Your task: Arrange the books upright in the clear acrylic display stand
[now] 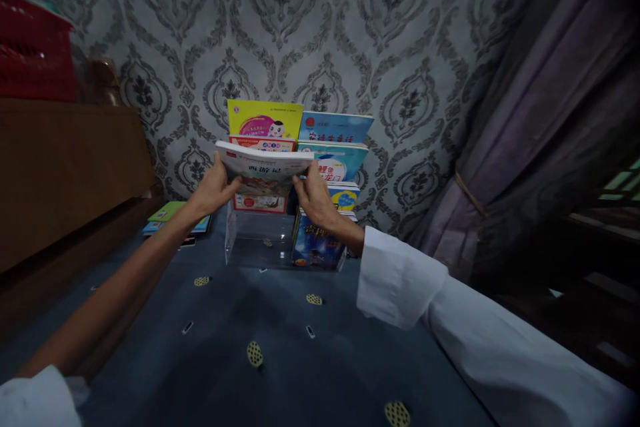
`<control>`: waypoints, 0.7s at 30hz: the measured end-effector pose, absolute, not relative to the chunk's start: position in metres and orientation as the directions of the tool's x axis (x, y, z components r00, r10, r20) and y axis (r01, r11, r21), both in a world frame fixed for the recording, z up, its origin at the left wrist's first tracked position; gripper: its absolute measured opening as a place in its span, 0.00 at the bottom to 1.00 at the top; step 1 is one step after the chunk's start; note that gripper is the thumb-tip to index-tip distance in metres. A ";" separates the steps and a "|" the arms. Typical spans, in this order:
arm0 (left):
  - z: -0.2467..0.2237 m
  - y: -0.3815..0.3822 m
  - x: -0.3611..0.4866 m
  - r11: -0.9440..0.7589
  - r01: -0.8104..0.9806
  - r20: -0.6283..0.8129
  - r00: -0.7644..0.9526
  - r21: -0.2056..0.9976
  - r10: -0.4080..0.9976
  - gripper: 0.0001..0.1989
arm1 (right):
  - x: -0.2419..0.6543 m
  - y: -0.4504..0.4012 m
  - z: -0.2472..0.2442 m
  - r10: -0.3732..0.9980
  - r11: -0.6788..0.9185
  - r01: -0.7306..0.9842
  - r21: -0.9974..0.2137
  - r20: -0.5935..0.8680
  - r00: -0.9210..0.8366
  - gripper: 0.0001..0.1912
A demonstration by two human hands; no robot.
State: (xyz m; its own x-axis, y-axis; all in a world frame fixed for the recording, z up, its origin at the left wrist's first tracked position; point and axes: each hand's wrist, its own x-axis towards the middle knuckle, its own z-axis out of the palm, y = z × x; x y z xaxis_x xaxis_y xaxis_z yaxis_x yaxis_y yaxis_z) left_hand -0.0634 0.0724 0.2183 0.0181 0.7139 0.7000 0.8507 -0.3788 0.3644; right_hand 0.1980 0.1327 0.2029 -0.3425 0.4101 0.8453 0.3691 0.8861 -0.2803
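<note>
Between my two hands I hold a book [267, 169] with a pale cover and dark Chinese title, its white page edge tilted up. My left hand [214, 188] grips its left end, thumb on the cover. On its right end, my right hand [315, 197] has its thumb on the cover too. The book hangs in front of a clear tiered rack [255, 240]. Behind it, a yellow book [265, 117] and a partly covered red book [261, 204] stand in the rack's left side. Right of them are blue books [335, 127] and a dark blue book [317, 243] in front.
Several thin books [175, 213] lie stacked left of the rack on the dark blue patterned cloth [225, 327]. A wooden cabinet [70, 173] with a red basket [35, 47] stands on the left. A tied purple curtain [465, 200] hangs at right; the patterned wall [325, 27] is behind.
</note>
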 end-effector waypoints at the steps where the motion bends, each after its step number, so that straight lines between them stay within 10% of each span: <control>1: 0.217 0.074 -0.064 -0.368 0.857 0.698 0.014 0.360 0.716 0.41 | 0.198 0.134 0.203 0.412 0.887 0.366 -0.283 0.842 -0.348 0.08; 21: 0.228 0.117 -0.060 -0.206 0.906 0.728 -0.145 0.370 0.671 0.31 | 0.184 0.181 0.236 0.455 0.780 0.596 -0.191 0.827 -0.331 0.13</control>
